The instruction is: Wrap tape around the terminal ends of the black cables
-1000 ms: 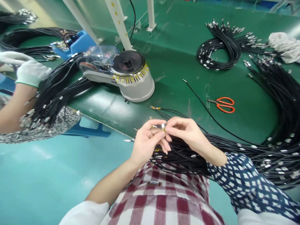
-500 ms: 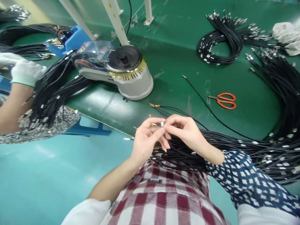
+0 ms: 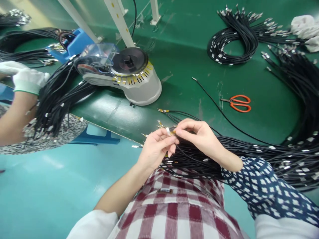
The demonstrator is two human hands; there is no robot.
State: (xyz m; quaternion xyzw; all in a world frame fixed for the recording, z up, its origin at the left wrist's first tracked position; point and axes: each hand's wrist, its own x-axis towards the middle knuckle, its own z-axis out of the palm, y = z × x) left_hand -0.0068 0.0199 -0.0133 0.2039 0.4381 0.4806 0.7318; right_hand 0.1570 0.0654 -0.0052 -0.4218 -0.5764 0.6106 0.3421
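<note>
My left hand [image 3: 157, 146] pinches a thin black cable [image 3: 179, 151] close to its end, where a small white tag [image 3: 168, 130] stands up between thumb and fingers. Right beside it, the thumb and forefinger of my right hand [image 3: 196, 132] are closed on a small yellow piece of tape [image 3: 174, 131] at the same cable end. Under both hands lies a thick bundle of black cables [image 3: 234, 146]. Several cable ends with metal tips and yellow wraps [image 3: 164, 111] stick out to the left of it.
A round tape dispenser [image 3: 143, 86] with yellow strips stands on the green table [image 3: 184, 96]. Orange-handled snips [image 3: 239, 103] lie at right, below a coiled cable bundle [image 3: 211, 49]. At left, a co-worker's gloved hand [image 3: 30, 78] rests by more cables [image 3: 59, 96].
My right fingers have drawn slightly away from the left ones, and a yellow piece now shows between them. The white tag has tilted and shifted left. The gloved co-worker's hand has barely moved.
</note>
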